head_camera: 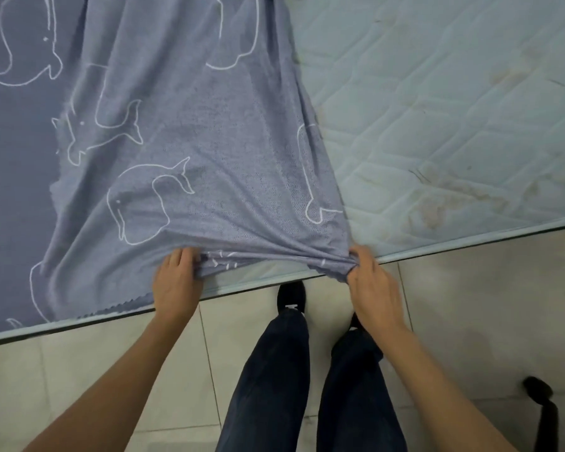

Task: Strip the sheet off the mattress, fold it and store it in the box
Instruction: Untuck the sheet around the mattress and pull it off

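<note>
At the mattress's near edge, both the left hand and right hand pinch the sheet's bunched hem, the cloth lying away from the fingers and leftward, its right side already peeled back.

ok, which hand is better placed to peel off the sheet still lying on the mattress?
Left, probably. The left hand grips the sheet edge right beside the stretch still lying flat on the mattress. The right hand pinches the bunched corner, where the mattress is already bare.
</note>
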